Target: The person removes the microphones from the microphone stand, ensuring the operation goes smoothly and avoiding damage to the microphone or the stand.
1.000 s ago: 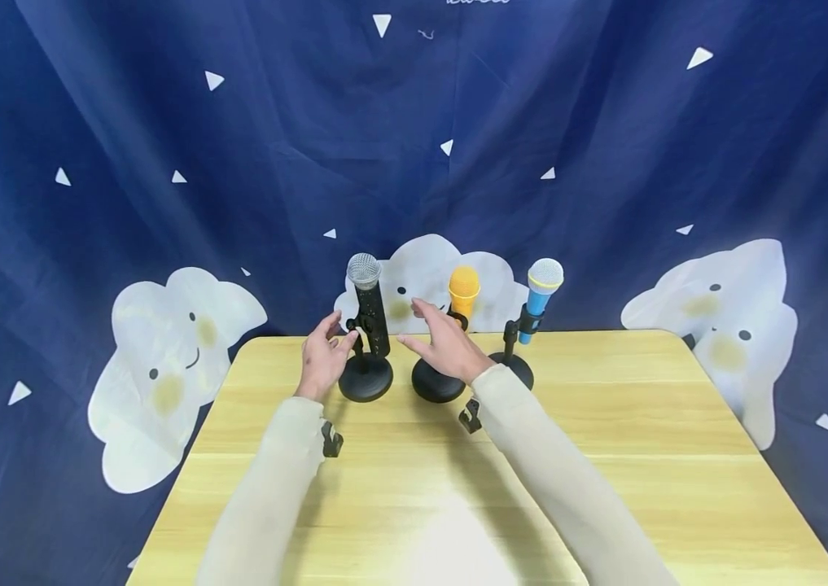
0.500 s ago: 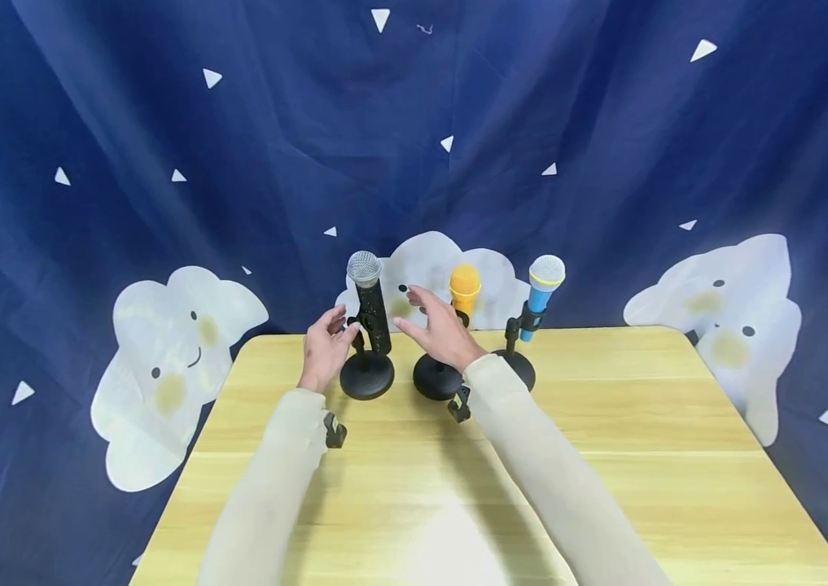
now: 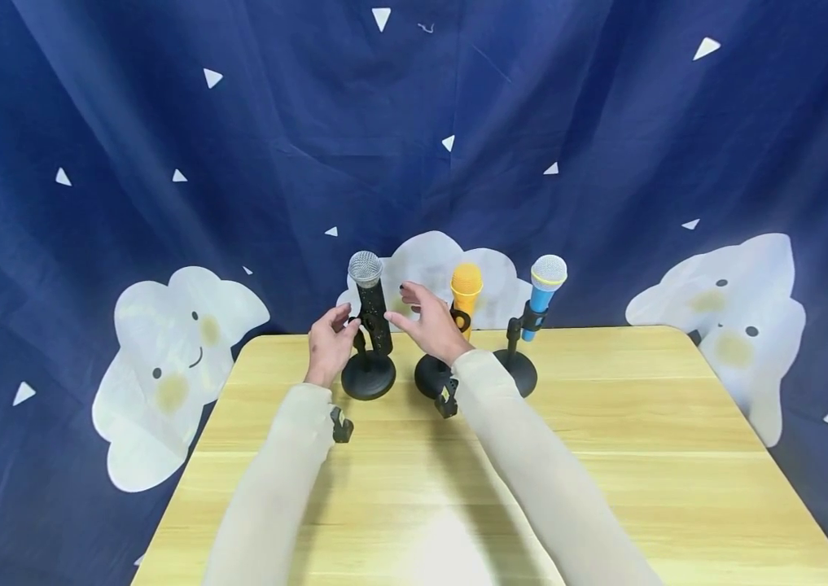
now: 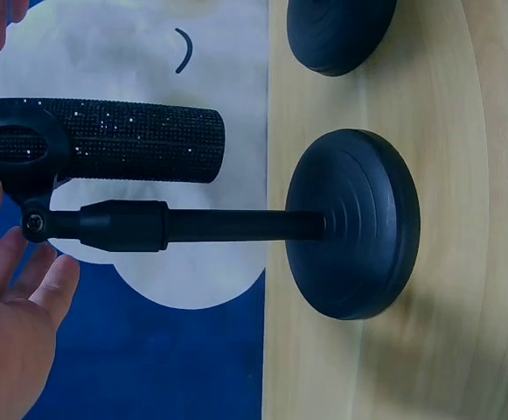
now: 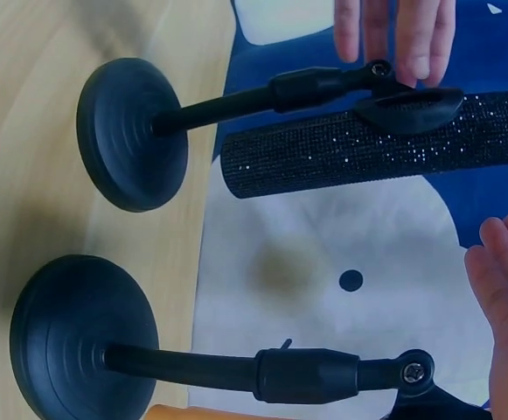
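Note:
A black glittery microphone (image 3: 372,308) with a silver mesh head stands in the clip of a round-based black stand (image 4: 245,226). My left hand (image 3: 328,346) is beside the stand's joint, its fingertips right at the clip and its fingers loosely bent. On the other side, my right hand (image 3: 431,325) is held up with thumb and fingers apart, nothing between them, its thumb tip near the microphone's body. Behind the right hand is a yellow microphone (image 3: 466,285) in a second stand (image 5: 83,337), partly hidden by the hand and wrist.
Farther right, a blue microphone (image 3: 540,299) with a white head sits in a third black stand (image 3: 523,370). All stand near the back edge of the wooden table (image 3: 677,488). A dark blue curtain (image 3: 414,146) with white clouds hangs right behind.
My right hand has moved left, away from the yellow microphone and closer to the black one. The left hand has shifted only slightly. The microphones stay in place.

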The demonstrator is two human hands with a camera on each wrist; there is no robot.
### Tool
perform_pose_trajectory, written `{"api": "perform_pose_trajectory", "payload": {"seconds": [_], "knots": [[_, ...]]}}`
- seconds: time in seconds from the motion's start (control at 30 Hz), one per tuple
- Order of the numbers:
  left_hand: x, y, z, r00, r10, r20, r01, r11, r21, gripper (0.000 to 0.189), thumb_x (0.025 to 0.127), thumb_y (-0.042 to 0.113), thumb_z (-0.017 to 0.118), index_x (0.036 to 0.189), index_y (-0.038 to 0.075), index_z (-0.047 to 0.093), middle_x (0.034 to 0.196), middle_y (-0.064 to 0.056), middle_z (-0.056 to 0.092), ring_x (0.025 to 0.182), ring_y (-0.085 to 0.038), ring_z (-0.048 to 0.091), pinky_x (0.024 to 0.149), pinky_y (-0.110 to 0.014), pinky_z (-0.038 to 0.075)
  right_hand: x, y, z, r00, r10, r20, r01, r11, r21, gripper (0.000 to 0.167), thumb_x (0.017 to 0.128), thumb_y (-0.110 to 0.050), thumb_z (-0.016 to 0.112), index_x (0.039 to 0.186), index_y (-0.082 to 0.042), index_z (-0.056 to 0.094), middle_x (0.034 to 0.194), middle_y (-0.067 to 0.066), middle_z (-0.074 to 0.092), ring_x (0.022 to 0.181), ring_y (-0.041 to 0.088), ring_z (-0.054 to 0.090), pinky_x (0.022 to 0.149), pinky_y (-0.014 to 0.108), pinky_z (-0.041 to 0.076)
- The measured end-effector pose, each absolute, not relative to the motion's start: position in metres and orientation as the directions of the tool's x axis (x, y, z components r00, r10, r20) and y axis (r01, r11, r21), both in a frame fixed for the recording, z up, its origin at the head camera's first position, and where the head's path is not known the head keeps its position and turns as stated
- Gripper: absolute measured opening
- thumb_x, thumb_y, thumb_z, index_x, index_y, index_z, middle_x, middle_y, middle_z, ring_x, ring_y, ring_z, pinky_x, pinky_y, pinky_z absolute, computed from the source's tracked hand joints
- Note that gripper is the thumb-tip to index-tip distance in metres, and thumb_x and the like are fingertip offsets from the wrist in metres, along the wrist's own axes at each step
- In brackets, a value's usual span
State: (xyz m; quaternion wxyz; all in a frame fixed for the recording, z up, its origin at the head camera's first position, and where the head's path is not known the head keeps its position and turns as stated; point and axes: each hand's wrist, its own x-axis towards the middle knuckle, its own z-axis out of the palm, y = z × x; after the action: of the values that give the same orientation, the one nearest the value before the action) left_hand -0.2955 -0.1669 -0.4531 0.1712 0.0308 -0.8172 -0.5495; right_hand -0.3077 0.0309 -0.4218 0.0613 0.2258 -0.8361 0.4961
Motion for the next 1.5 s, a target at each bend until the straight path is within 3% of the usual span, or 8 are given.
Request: {"api": "perform_pose_trajectory", "payload": {"seconds": [0.27,0.67,0.93,1.23,1.5], "knots": [[-0.299,-0.169,-0.456,-0.937,-0.247,0.246,0.124,0.424,0.897,0.029,0.095,0.003,0.066,0.123,-0.005,0.067,0.12,-0.022,0.068,0.11,-0.034,0.066,0.097,-0.041,0.052,-0.312,0.025,-0.417,-0.896,-0.309,0.32,-0.427,0.394,-0.814,0.065,0.094,-0.025,0.072,0.146,0.001,0.043,0.138,0.018,0.057,0.128,0.027,0.055,0.108,0.038,0.044],[-0.302,-0.168,-0.457,-0.941,-0.254,0.225,0.14,0.313,0.939,0.026,0.094,-0.003,0.064,0.119,-0.009,0.067,0.12,-0.027,0.066,0.112,-0.034,0.066,0.098,-0.037,0.051,-0.316,0.01,-0.414,-0.915,-0.289,0.28,-0.377,0.371,-0.849,0.065,0.094,-0.025,0.073,0.146,0.0,0.044,0.139,0.018,0.056,0.129,0.026,0.054,0.108,0.032,0.043],[-0.303,-0.17,-0.459,-0.914,-0.315,0.254,0.131,0.364,0.922,0.021,0.089,0.001,0.073,0.109,-0.006,0.073,0.108,-0.021,0.072,0.102,-0.032,0.07,0.09,-0.04,0.056,-0.321,-0.002,-0.415,-0.932,-0.249,0.263,-0.339,0.342,-0.877,0.067,0.09,-0.023,0.077,0.143,0.004,0.047,0.138,0.019,0.057,0.129,0.028,0.054,0.108,0.037,0.043],[-0.303,-0.17,-0.462,-0.911,-0.324,0.255,0.124,0.375,0.919,0.019,0.089,0.001,0.074,0.107,-0.005,0.074,0.105,-0.02,0.073,0.1,-0.031,0.071,0.089,-0.039,0.056,-0.325,-0.006,-0.414,-0.941,-0.242,0.235,-0.312,0.359,-0.88,0.062,0.09,-0.022,0.078,0.14,0.001,0.051,0.133,0.018,0.061,0.124,0.028,0.058,0.107,0.039,0.045],[-0.307,-0.169,-0.461,-0.909,-0.337,0.244,0.108,0.376,0.92,0.019,0.088,0.001,0.075,0.106,-0.005,0.074,0.104,-0.02,0.074,0.098,-0.03,0.071,0.085,-0.032,0.057,-0.329,-0.008,-0.415,-0.939,-0.243,0.245,-0.322,0.36,-0.876,0.058,0.09,-0.02,0.077,0.139,0.001,0.054,0.132,0.017,0.062,0.123,0.027,0.059,0.106,0.037,0.045]]}}
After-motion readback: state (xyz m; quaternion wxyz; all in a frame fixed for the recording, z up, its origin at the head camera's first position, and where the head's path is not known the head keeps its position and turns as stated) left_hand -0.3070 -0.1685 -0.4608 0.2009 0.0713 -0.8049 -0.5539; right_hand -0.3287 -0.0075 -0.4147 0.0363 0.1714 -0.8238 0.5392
